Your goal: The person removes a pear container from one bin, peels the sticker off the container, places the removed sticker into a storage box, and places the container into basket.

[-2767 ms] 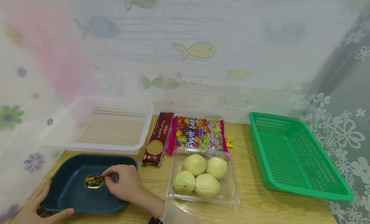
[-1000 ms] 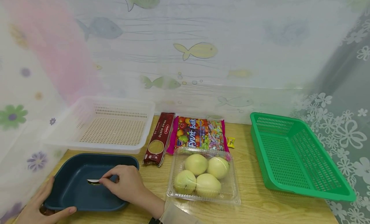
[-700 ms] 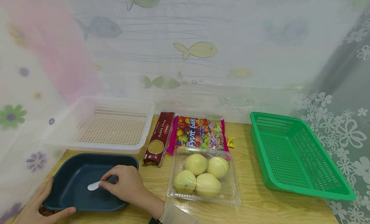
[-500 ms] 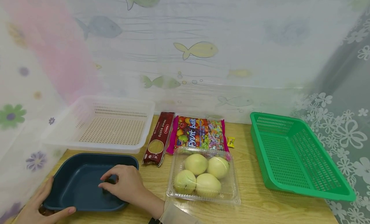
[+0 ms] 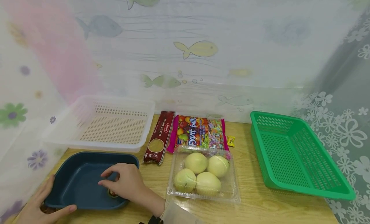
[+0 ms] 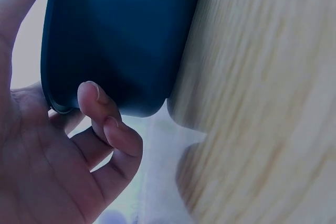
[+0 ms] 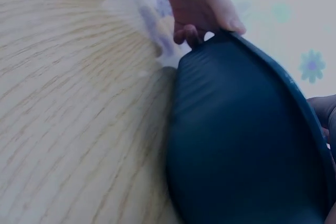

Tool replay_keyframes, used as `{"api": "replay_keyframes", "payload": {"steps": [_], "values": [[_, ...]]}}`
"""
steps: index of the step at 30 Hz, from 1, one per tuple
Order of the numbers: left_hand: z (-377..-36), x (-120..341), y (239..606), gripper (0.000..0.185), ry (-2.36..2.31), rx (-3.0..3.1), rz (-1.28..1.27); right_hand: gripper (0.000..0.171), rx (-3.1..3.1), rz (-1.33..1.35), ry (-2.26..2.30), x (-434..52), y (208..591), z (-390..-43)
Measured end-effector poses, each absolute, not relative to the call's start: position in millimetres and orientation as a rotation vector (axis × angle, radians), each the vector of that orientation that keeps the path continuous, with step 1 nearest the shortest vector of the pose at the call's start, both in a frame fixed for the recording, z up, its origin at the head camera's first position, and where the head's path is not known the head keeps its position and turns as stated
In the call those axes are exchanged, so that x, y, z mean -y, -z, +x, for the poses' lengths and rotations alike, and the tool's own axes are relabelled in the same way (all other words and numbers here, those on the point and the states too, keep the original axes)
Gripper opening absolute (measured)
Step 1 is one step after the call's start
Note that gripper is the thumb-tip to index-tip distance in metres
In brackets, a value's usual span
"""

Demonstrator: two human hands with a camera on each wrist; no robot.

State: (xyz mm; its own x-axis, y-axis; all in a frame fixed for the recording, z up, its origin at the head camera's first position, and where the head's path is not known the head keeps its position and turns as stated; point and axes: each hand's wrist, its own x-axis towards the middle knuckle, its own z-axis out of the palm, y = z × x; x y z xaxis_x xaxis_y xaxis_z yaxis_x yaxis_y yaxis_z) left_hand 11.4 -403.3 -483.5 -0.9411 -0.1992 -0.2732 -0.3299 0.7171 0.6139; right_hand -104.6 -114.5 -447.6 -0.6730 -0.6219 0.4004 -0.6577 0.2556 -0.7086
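Observation:
A dark blue plastic basin (image 5: pixel 86 185) stands at the front left of the table. Its left end is gripped by my left hand (image 5: pixel 40 204), thumb at the near rim and other fingers round the outside; the left wrist view shows those fingers (image 6: pixel 113 140) curled by the basin's corner. My right hand (image 5: pixel 127 182) is over the basin's right part, with thumb and forefinger apart. Below that hand, partly covered by it, shows a small round black-and-gold label (image 5: pixel 112 194) with a white back in earlier frames. Whether it touches the hand is hard to tell.
Behind the basin stands a white basket (image 5: pixel 112 129). Rightward lie a red spaghetti pack (image 5: pixel 159 138), a candy bag (image 5: pixel 199 132), one yellow-wrapped candy (image 5: pixel 231 141) and a clear clamshell box (image 5: pixel 228 195) of pale round fruit (image 5: pixel 196 163). A green basket (image 5: pixel 292 159) stands far right.
The label, pinched by my right hand earlier, has flipped over and dropped down beneath the palm. Thumb and forefinger have parted. My left hand stays at the basin.

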Motion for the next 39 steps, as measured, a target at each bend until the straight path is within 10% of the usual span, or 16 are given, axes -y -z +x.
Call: {"api": "replay_keyframes", "payload": {"steps": [39], "values": [[15.3, 352.2, 441.2, 0.119, -1.001, -3.114, -0.713, 0.048, 2.505, 1.197, -1.929, 56.2, 421.7, -92.7]]}}
